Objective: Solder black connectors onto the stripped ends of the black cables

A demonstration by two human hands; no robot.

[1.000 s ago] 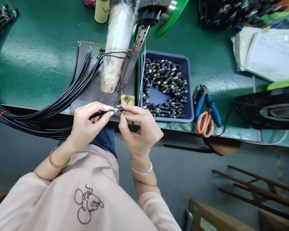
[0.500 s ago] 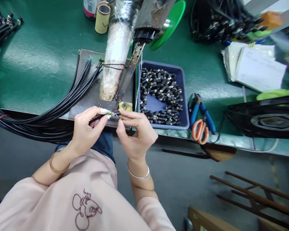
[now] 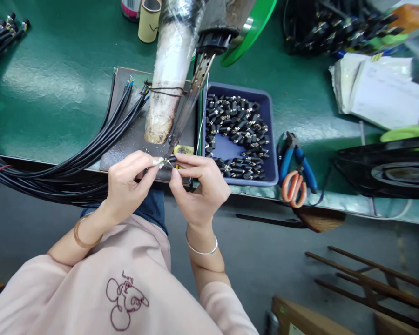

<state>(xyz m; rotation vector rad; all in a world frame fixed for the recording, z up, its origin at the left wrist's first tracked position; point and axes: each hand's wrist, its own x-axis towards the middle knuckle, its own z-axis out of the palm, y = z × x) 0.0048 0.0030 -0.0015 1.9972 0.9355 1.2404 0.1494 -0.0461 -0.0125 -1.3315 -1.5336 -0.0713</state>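
My left hand [image 3: 131,179] is closed in a pinch, white coverings on its fingertips, around the end of a black cable whose thin coloured wires [image 3: 164,162] poke out. My right hand [image 3: 202,184] is pinched at a small black connector [image 3: 172,159], which meets those wires. A thin silvery wire [image 3: 170,164] runs by the right thumb tip. Just above the join is the tip of a soldering iron [image 3: 198,83], fixed pointing downward. Whether the tip touches the join I cannot tell.
Many black connectors lie in a blue tray [image 3: 275,153]. A bundle of black cables [image 3: 66,174] crosses the table edge. A plastic-wrapped tube [image 3: 167,79] hangs beside the iron. Blue-handled cutters [image 3: 305,170], orange-handled scissors [image 3: 293,188], papers [image 3: 384,95] and a green spool [image 3: 254,32] stand around.
The view has shifted slightly. My left fingers have closed in nearer the connector, and less of the black cable shows beneath them. Both hands stay under the iron's tip.
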